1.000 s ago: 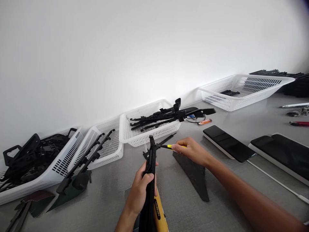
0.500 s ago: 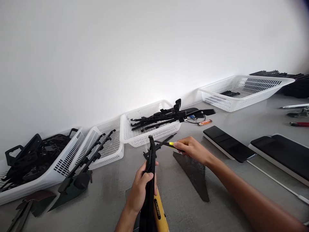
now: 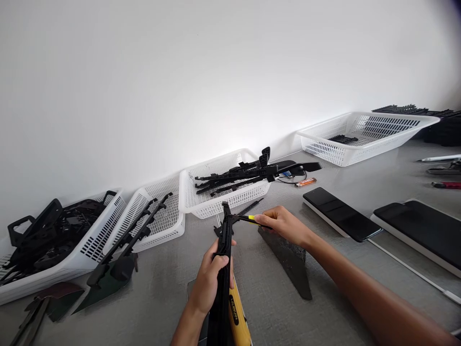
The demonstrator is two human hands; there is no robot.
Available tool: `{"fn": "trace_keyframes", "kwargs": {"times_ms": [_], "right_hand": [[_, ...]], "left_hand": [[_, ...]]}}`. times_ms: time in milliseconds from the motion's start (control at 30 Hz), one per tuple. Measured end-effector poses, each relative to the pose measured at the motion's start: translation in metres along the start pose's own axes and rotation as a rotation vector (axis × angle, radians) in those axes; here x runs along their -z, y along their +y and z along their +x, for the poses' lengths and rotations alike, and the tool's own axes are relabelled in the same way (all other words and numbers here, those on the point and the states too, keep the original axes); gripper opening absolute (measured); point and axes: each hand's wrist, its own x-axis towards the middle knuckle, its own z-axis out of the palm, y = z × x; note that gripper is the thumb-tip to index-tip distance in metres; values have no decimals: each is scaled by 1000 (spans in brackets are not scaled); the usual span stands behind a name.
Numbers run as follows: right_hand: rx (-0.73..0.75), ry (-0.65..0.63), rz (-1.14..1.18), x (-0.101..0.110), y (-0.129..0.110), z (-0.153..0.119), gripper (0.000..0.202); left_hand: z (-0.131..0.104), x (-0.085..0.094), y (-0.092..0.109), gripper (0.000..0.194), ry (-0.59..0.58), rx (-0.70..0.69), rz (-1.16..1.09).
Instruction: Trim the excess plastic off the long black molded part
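Observation:
My left hand (image 3: 209, 283) is wrapped round a long black plastic part (image 3: 224, 262), which points away from me with its hooked end up. In my right hand (image 3: 281, 223) is a slim dark tool (image 3: 245, 218) with a yellow-and-black handle, pinched between thumb and fingers. Its thin shaft meets the side of the black part near the far end; the tip is hard to make out there. Below and partly behind the part lies a yellow-handled tool (image 3: 238, 312). A dark triangular sheet (image 3: 290, 264) lies under my right hand.
White baskets hold black plastic parts: one at far left (image 3: 72, 262), a smaller one (image 3: 169, 233), one in the middle (image 3: 223, 209) and one at right (image 3: 324, 156). Two phone-like devices (image 3: 342, 211) (image 3: 421, 230) lie at right beside a white cable (image 3: 406, 266). Sandpaper pieces (image 3: 104, 283) lie at left.
My right hand has shifted slightly left, bringing the slim tool further across against the black part. My left hand and the part have hardly moved.

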Motion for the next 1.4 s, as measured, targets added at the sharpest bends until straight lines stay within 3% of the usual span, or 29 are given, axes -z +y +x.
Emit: {"fn": "trace_keyframes", "kwargs": {"times_ms": [200, 433, 767, 933, 1133, 1300, 1400], "right_hand": [[20, 53, 14, 0, 0, -1, 62], [170, 256, -154, 1, 2, 0, 72], [177, 348, -211, -6, 5, 3, 77], [177, 513, -226, -2, 8, 3, 77], [213, 434, -226, -7, 6, 1, 75], [203, 508, -241, -13, 6, 1, 74], [227, 445, -236, -17, 6, 0, 71]], "left_hand": [[1, 2, 1, 52, -20, -5, -27], [3, 5, -5, 55, -19, -4, -38], [1, 5, -2, 58, 12, 26, 54], [-1, 1, 0, 56, 16, 17, 48], [-2, -1, 2, 57, 2, 8, 69], [-4, -5, 4, 59, 9, 4, 70], [-4, -7, 4, 61, 25, -11, 56]]}}
